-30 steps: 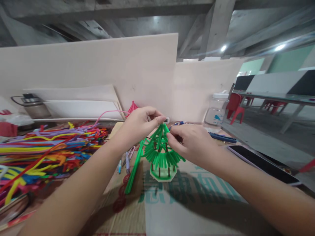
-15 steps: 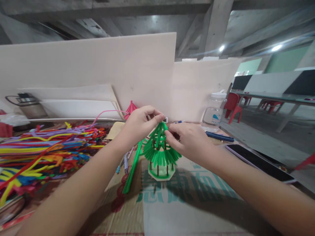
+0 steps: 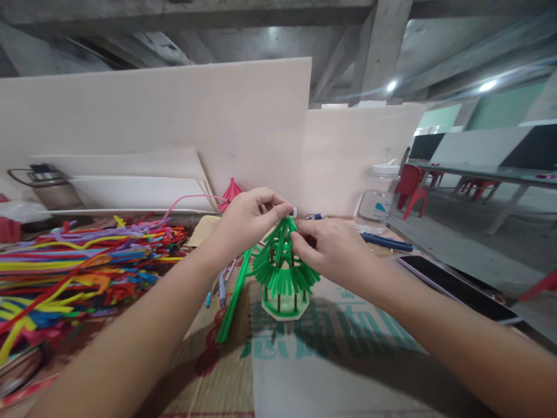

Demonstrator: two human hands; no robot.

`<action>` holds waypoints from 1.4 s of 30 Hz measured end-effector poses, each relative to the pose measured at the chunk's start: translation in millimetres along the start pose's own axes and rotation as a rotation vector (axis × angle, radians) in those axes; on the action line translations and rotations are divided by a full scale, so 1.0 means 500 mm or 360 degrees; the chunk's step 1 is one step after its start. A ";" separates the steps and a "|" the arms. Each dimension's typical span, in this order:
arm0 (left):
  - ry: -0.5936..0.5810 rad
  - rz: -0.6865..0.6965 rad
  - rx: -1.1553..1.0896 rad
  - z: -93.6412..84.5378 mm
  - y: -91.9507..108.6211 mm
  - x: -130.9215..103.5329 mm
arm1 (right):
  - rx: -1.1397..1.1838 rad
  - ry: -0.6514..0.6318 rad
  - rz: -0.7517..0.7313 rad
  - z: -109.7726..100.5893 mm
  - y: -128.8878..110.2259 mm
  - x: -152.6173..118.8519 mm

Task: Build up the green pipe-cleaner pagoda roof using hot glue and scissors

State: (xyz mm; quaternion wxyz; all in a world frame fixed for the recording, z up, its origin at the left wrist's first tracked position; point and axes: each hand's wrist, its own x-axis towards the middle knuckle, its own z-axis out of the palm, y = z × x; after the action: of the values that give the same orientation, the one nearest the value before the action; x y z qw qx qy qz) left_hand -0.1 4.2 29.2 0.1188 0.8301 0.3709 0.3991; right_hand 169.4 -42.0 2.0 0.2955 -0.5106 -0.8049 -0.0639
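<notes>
The right hand (image 3: 333, 247) partly hides the green model (image 3: 285, 280); the frame's left edge crops the pipe cleaners (image 3: 87, 264).

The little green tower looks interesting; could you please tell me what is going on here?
A person's left hand pinches the peak of a green tower, and the right hand is at the right side of the upper roof, its grip hidden. The tower stands upright on a printed surface, with green strips and a colourful pile to its left.
</notes>
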 end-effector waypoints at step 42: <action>0.0002 -0.0026 0.0048 -0.005 -0.006 0.000 | -0.0008 -0.0273 -0.0088 0.004 0.011 -0.052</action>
State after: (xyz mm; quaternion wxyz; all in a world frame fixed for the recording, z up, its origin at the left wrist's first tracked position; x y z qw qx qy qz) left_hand -3.8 6.1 29.2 0.1093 0.8286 0.3836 0.3929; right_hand 181.1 -58.8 -14.9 0.2221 -0.4926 -0.8409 -0.0301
